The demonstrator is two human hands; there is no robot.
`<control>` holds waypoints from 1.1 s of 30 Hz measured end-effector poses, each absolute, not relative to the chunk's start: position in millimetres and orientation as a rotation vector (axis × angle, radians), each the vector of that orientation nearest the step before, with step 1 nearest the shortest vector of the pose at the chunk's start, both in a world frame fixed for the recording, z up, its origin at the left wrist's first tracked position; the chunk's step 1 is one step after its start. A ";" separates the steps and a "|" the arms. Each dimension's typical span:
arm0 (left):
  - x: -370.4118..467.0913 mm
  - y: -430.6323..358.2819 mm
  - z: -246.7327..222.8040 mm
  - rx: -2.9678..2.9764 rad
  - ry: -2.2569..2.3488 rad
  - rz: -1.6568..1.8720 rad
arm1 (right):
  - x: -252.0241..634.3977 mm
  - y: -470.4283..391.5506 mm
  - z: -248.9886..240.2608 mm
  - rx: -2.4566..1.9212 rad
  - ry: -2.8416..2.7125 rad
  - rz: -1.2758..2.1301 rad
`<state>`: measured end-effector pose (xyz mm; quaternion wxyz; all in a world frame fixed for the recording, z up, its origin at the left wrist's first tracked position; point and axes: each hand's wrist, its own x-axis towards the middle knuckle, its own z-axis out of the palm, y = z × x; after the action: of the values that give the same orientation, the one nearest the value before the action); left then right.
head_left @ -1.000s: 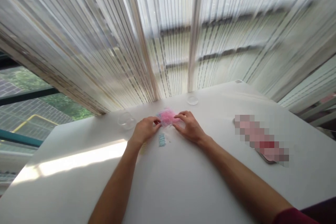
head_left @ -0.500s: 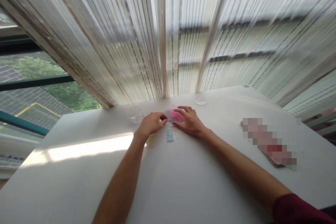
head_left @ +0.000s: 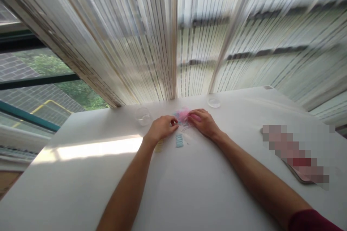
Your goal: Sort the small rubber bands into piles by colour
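Note:
Small thin pink and blue pieces, resembling paper clips, lie in a loose pile [head_left: 183, 114] on the white table. My left hand [head_left: 163, 128] is at the pile's left edge, thumb and forefinger curled with their tips close together; anything between them is too small to make out. On the pile's right side my right hand [head_left: 203, 122] has its fingers drawn together against the pink pieces, and what they pinch is hidden. A neat row of light blue pieces [head_left: 179, 140] lies just nearer to me. Partly behind my left wrist lies a row of yellow pieces [head_left: 158, 146].
A clear round container [head_left: 143, 116] stands left of the pile, and a clear shallow lid or dish [head_left: 214, 103] is at the table's back edge. A pixelated pinkish flat object [head_left: 296, 155] lies on the right. Striped sheer curtains [head_left: 151, 43] hang behind the table.
My right hand's spread fingers have drawn together at the pile, and more of the pieces now show. My left hand stays beside them. The whole view has shifted slightly.

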<state>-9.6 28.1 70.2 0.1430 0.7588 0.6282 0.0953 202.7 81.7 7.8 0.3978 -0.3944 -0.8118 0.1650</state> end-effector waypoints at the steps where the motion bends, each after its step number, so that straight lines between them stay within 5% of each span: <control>1: -7.8 28.0 70.0 2.193 1.819 0.271 | 203.0 81.2 8.4 -1.002 -2.038 0.433; 33: -8.3 31.6 63.0 2.205 1.934 0.245 | 204.3 72.2 10.8 -0.899 -2.004 0.400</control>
<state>-8.3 31.6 63.0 0.0992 0.7454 0.6540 0.0828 204.3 72.2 10.8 0.4388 -0.3619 -0.8066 0.1610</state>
